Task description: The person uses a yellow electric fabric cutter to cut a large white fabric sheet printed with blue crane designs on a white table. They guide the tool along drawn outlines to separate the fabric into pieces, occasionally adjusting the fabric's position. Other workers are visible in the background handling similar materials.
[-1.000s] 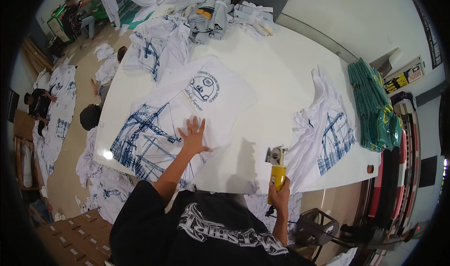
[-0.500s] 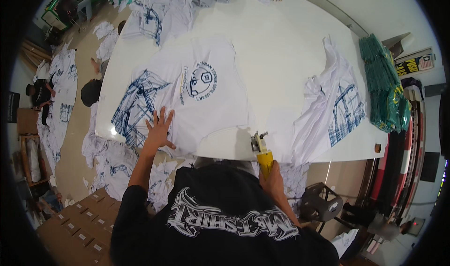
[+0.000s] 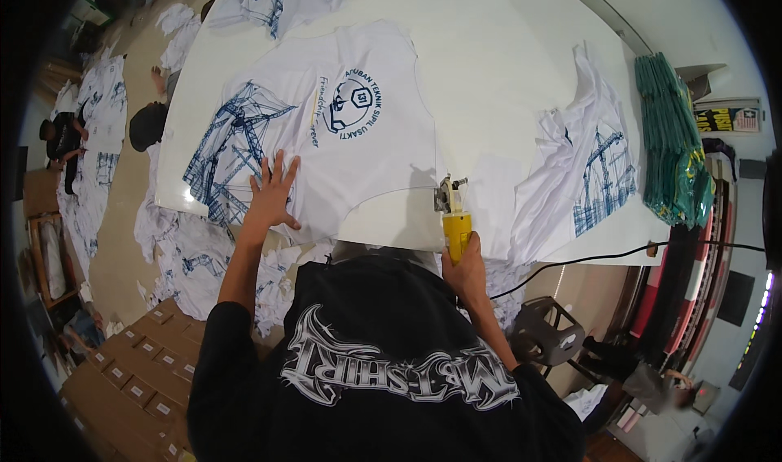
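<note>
A stack of white shirt panels point(image 3: 358, 136) with dark blue prints lies flat on the white cutting table point(image 3: 505, 63). My left hand point(image 3: 273, 193) presses flat on its near left part, fingers spread. My right hand point(image 3: 466, 268) grips the yellow handle of an electric fabric cutter point(image 3: 452, 210), whose metal head stands at the near right edge of the stack. A black cord point(image 3: 603, 258) runs from the cutter off to the right.
Another pile of white printed pieces point(image 3: 582, 173) lies to the right, with folded green fabric point(image 3: 672, 136) beyond it. Cut white pieces cover the floor at left, where people sit. Brown boxes point(image 3: 122, 372) stand at lower left; a grey chair point(image 3: 546, 332) at lower right.
The view has drawn closer to the table. My left hand has shifted left and nearer on the stack. The cutter stays in my right hand at the stack's near edge.
</note>
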`<action>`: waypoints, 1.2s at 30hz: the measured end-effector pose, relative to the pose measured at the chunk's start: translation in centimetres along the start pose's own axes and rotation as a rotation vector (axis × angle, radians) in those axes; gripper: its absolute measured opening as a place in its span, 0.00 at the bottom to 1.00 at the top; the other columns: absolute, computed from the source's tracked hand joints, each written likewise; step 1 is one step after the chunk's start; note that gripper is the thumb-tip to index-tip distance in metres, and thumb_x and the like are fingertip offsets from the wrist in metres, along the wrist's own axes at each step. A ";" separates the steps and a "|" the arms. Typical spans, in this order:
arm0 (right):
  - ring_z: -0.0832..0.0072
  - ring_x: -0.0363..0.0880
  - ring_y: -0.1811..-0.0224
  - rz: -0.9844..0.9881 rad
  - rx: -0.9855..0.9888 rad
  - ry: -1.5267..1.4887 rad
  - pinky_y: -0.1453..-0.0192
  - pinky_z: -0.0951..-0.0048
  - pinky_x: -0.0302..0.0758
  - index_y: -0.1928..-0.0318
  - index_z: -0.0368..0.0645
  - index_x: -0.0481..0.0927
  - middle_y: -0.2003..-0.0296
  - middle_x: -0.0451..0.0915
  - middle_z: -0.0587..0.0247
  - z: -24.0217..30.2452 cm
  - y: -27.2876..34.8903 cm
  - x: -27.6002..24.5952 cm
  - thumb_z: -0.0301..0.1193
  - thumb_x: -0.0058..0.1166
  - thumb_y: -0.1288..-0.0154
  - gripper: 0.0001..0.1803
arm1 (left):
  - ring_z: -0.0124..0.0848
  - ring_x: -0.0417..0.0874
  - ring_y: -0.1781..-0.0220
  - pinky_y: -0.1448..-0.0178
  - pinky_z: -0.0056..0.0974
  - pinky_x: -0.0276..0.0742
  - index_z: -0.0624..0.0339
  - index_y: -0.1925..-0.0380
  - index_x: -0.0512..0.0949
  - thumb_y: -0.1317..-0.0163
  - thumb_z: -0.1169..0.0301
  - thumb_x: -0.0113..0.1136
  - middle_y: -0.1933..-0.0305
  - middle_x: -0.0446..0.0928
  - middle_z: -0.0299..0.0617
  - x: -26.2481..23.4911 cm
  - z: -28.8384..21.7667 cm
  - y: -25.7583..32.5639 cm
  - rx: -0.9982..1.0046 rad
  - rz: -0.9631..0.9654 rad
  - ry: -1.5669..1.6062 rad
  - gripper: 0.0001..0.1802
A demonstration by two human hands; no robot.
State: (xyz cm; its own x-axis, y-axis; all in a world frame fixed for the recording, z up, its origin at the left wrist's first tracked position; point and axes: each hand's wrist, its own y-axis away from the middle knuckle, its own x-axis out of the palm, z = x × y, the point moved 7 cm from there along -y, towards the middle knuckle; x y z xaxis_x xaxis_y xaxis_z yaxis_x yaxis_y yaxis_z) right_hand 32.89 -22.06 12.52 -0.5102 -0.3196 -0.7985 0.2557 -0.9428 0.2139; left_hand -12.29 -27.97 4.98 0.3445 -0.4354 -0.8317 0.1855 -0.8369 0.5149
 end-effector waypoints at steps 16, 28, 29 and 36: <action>0.24 0.77 0.50 0.006 0.059 -0.025 0.46 0.38 0.77 0.38 0.27 0.60 0.49 0.74 0.18 3.2 -6.6 0.0 0.34 0.61 0.31 0.32 | 0.66 0.33 0.12 0.23 0.85 0.47 0.36 0.14 0.41 0.85 0.59 0.92 0.10 0.30 0.48 -0.7 -0.3 0.3 -0.008 0.004 0.030 0.92; 0.27 0.80 0.51 0.005 -0.069 0.065 0.48 0.40 0.80 0.42 0.28 0.60 0.49 0.75 0.22 3.8 -13.8 0.2 0.35 0.59 0.31 0.29 | 0.65 0.32 0.12 0.22 0.85 0.45 0.36 0.14 0.42 0.85 0.60 0.93 0.10 0.30 0.47 -0.8 -0.3 0.5 -0.013 0.002 0.058 0.92; 0.27 0.79 0.50 0.003 -0.072 0.046 0.47 0.40 0.79 0.42 0.27 0.61 0.49 0.75 0.21 3.9 -14.4 0.1 0.35 0.60 0.31 0.30 | 0.65 0.32 0.12 0.22 0.85 0.45 0.36 0.14 0.42 0.85 0.60 0.93 0.09 0.30 0.47 -0.7 -0.3 0.5 -0.014 0.001 0.054 0.92; 0.26 0.79 0.48 0.035 -0.033 0.031 0.42 0.40 0.77 0.40 0.26 0.61 0.51 0.78 0.19 5.0 -19.1 -0.5 0.37 0.62 0.32 0.33 | 0.62 0.33 0.11 0.21 0.83 0.45 0.34 0.14 0.43 0.85 0.59 0.93 0.09 0.32 0.45 -0.9 -0.3 0.7 -0.010 0.001 0.046 0.92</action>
State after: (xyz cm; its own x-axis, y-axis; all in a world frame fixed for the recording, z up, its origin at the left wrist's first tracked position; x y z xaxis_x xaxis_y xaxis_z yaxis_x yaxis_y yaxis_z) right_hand 24.16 -4.43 11.62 -0.4753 -0.3484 -0.8079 0.2996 -0.9275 0.2237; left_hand -12.23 -28.03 6.16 0.3863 -0.4209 -0.8208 0.1942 -0.8328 0.5184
